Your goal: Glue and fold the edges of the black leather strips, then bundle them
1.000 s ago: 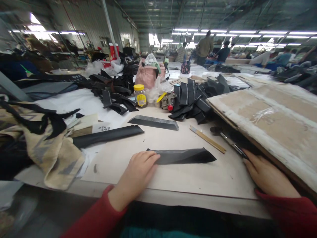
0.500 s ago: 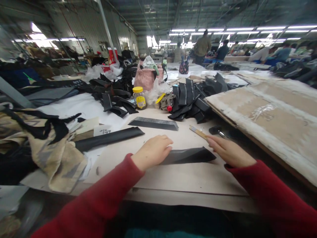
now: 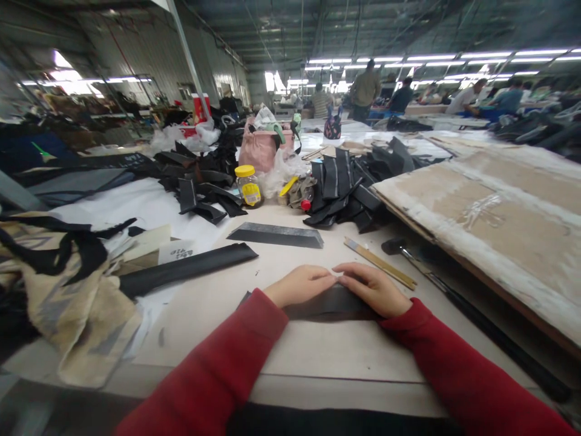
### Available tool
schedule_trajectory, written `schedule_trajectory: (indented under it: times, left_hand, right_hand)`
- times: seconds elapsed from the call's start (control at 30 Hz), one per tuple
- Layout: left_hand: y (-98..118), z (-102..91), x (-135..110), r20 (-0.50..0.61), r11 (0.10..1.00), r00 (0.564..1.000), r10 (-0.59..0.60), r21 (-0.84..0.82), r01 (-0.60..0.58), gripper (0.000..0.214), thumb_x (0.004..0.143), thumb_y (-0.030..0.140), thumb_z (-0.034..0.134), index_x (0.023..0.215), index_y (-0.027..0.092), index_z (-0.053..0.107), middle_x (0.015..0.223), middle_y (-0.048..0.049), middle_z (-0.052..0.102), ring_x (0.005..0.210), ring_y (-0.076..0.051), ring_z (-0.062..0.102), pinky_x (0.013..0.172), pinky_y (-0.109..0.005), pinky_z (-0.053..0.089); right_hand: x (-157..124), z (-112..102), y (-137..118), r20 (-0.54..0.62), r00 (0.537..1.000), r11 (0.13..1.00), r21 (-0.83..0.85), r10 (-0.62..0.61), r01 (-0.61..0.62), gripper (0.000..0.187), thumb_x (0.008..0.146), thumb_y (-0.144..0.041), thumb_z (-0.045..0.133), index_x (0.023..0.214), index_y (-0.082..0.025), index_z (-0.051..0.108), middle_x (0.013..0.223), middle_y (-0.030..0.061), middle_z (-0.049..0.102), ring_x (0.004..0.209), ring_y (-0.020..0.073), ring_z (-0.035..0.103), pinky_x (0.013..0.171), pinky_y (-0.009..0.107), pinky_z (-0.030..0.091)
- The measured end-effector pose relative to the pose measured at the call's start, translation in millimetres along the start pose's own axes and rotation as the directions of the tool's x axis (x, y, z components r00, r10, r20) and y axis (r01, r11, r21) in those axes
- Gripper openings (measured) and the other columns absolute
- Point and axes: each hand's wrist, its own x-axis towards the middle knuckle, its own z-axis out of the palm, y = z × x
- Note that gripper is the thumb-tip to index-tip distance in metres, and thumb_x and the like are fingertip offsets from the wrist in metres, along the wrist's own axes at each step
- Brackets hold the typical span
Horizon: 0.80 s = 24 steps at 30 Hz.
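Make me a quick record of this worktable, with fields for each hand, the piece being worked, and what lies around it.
Left hand: at the black strip, fingertips by its far edge
Right hand: at the same strip, fingertips close to the left hand's
Hold: cannot tell how firmly either hand grips
Surface: pale sheet under the strip
Beyond the hands: grey-edged dark strip
Right side: yellowish flat stick, large tan panel
Back: yellow-lidded jar, pink bag

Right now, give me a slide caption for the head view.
Left hand and right hand close together on a dark strip, a yellow-lidded jar beyond.
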Motion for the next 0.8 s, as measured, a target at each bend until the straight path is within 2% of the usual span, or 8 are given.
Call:
schedule_trajectory:
  times: [0.07,0.13,0.2,0.27,0.33,0.43,0.67,0.8]
  left_hand:
    - [3.2,-3.2,-1.9,0.067,0.996,0.998,-0.005,-0.089,0.011,0.026,0.088,0.028,0.04,0.08,0.013,0.061,0.072,0.0017,0.057,0.07,-0.01,0.051,0.064,-0.019,0.04]
    - [5.9,-2.5,-3.3,0.062,0.995,0.998,-0.008,-0.098,0.014,0.021,0.086,0.025,0.044,0.081,0.013,0.06,0.072,0.0018,0.057,0.07,-0.01,0.051,0.065,-0.019,0.04]
    - [8.7,0.9,-4.5,0.001,1.0,1.0,0.006,-0.01,-0.006,0.019,0.086,0.023,0.045,0.078,0.014,0.06,0.073,0.0012,0.057,0.071,-0.011,0.051,0.066,-0.02,0.04]
    - [11.6,5.1,-5.6,-0.072,0.987,0.996,0.048,0.154,-0.037,0.019,0.086,0.022,0.046,0.076,0.014,0.06,0.075,-0.0002,0.058,0.073,-0.012,0.052,0.066,-0.021,0.039]
    - [14.0,8.5,-6.7,-0.123,0.946,0.987,0.103,0.319,-0.059,0.018,0.086,0.024,0.048,0.076,0.015,0.06,0.076,-0.0015,0.058,0.075,-0.013,0.052,0.067,-0.022,0.039]
    - [15.1,11.4,-8.1,-0.166,0.884,0.974,0.154,0.463,-0.061,0.017,0.086,0.027,0.049,0.077,0.016,0.058,0.077,-0.0018,0.058,0.076,-0.014,0.052,0.068,-0.024,0.039]
    - [12.8,16.0,-9.0,-0.201,0.812,0.964,0.175,0.583,-0.026,0.019,0.087,0.029,0.048,0.077,0.017,0.057,0.076,-0.0019,0.058,0.074,-0.014,0.053,0.063,-0.026,0.039]
    - [11.6,15.9,-9.5,-0.214,0.812,0.964,0.159,0.583,-0.005,0.025,0.086,0.037,0.048,0.074,0.017,0.057,0.076,-0.0011,0.059,0.071,-0.013,0.052,0.061,-0.025,0.038]
  right_hand:
    - [0.0,-0.9,1.5,-0.004,1.0,0.999,-0.026,-0.029,0.029,0.027,0.085,-0.036,0.047,0.1,-0.018,0.061,0.095,0.006,0.066,0.091,0.0178,0.059,0.081,0.03,0.046]
    - [0.1,-2.0,1.5,0.03,0.998,0.998,-0.041,-0.052,0.053,0.025,0.086,-0.035,0.046,0.097,-0.019,0.062,0.091,0.0055,0.066,0.087,0.0171,0.06,0.079,0.029,0.046]
    - [-0.2,-3.5,0.2,0.067,0.996,0.997,-0.049,-0.052,0.056,0.025,0.086,-0.035,0.045,0.09,-0.018,0.063,0.086,0.0048,0.065,0.082,0.0162,0.059,0.077,0.028,0.046]
    - [-0.8,-4.9,-1.8,0.091,0.995,0.997,-0.063,-0.036,0.042,0.027,0.087,-0.035,0.044,0.084,-0.018,0.063,0.082,0.0045,0.065,0.078,0.0159,0.059,0.074,0.028,0.046]
    - [-1.6,-5.2,-3.5,0.101,0.995,0.996,-0.08,-0.026,0.034,0.027,0.087,-0.036,0.042,0.083,-0.018,0.062,0.081,0.0045,0.064,0.077,0.0159,0.058,0.072,0.028,0.047]
    - [-3.0,-2.3,-4.6,0.121,0.992,0.992,-0.113,-0.035,0.049,0.027,0.089,-0.035,0.039,0.082,-0.019,0.06,0.082,0.0044,0.063,0.077,0.0162,0.058,0.072,0.029,0.047]
    - [-7.2,10.0,0.6,0.063,0.995,0.968,-0.234,-0.078,0.09,0.03,0.09,-0.034,0.033,0.076,-0.021,0.056,0.077,0.0038,0.061,0.073,0.0175,0.057,0.067,0.03,0.046]
    - [-8.0,12.5,7.2,0.022,0.997,0.953,-0.293,-0.067,0.071,0.033,0.09,-0.038,0.034,0.069,-0.021,0.053,0.07,0.0034,0.06,0.065,0.0167,0.056,0.061,0.028,0.044]
